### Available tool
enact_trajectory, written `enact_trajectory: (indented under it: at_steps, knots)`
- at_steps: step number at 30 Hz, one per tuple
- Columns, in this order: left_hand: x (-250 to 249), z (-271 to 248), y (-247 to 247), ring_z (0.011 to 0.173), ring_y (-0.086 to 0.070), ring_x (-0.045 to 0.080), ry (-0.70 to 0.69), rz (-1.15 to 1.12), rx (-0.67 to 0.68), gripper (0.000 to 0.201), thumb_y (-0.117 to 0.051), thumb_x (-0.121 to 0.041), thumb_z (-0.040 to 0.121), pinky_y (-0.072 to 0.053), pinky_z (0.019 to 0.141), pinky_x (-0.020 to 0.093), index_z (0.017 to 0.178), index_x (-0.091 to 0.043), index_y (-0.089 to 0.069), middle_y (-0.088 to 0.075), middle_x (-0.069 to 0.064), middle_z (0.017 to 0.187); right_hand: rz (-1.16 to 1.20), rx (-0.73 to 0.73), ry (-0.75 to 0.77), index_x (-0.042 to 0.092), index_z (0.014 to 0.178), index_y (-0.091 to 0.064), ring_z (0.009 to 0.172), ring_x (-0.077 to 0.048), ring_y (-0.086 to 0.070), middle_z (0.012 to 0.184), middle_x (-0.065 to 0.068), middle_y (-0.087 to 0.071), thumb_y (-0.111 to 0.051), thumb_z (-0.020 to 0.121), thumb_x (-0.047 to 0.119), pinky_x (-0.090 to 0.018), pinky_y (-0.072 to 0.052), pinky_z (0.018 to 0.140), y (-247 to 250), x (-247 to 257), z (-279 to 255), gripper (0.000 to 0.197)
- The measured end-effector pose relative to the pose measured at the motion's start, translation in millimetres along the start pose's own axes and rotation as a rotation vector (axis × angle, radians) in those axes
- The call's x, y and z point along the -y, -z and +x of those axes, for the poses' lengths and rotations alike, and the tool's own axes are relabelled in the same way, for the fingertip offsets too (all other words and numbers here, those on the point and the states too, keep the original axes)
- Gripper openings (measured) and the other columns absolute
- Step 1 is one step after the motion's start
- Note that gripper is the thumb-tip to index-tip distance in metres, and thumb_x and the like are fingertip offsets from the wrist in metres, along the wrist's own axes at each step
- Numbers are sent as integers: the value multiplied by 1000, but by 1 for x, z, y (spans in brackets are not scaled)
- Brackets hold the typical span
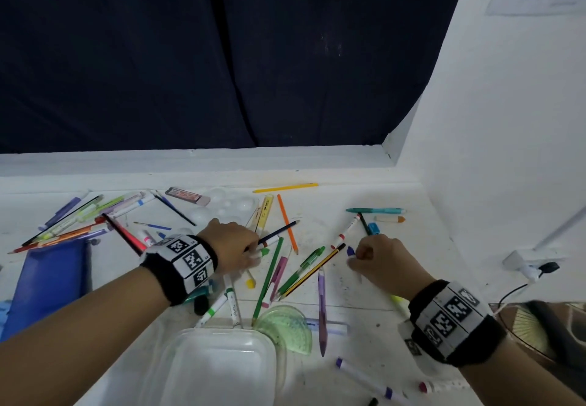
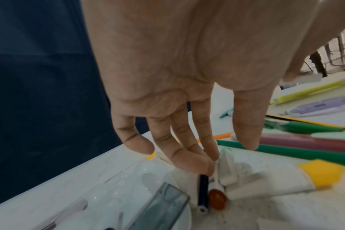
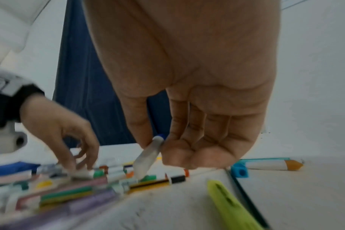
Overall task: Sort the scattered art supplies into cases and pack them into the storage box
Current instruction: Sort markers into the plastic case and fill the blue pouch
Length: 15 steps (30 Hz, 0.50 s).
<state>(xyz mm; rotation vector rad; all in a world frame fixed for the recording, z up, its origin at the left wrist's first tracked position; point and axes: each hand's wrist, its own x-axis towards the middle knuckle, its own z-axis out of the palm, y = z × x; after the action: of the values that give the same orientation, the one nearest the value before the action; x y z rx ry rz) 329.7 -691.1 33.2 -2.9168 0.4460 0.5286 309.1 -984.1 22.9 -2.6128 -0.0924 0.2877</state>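
Pens, pencils and markers lie scattered over the white table [image 1: 364,304]. My left hand [image 1: 252,252] reaches down into the middle of the pile. Its fingertips [image 2: 209,166] and thumb pinch a white marker with a green cap [image 1: 261,252], which is blurred in the left wrist view. A dark blue pencil [image 2: 203,191] and a brown-capped marker [image 2: 217,197] lie just under that hand. My right hand [image 1: 353,256] pinches a white marker with a blue cap [image 3: 150,155] between thumb and curled fingers, lifted slightly off the table.
A white plastic box [image 1: 218,367] stands at the near edge, a blue case [image 1: 50,282] to the left, and a green protractor [image 1: 285,326] beside the box. A clear palette [image 1: 228,206] and an eraser [image 1: 187,196] lie farther back. A white wall closes the right side.
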Motion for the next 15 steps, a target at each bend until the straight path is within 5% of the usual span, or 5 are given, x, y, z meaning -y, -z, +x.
enact_trajectory:
  at_steps: [4, 10, 15]
  knots:
    - [-11, 6, -3, 84, -50, 15, -20, 107, 52, 19, -50, -42, 95, -27, 85, 38, 100, -25, -58, -55, -11, 86, 319, -212, 132, 15, 69, -54, 59, -17, -63, 59, 5, -63, -69, 88, 25, -14, -42, 51, 6, 24, -27, 27]
    - [-19, -4, 4, 84, -48, 15, -36, 96, 62, 8, -49, -29, 94, -29, 97, 43, 89, -24, -52, -50, -10, 82, 554, -274, 194, 17, 72, -53, 61, -25, -63, 68, 1, -64, -71, 88, 27, -43, -54, 63, -2, 57, -71, 26]
    - [-8, -48, 21, 91, -56, 17, -80, -74, -168, 15, -53, -40, 98, -36, 100, 43, 95, -26, -56, -62, -7, 97, 575, -282, 255, 17, 76, -56, 59, -12, -62, 66, 6, -65, -71, 89, 26, -22, -49, 58, -8, 74, -96, 22]
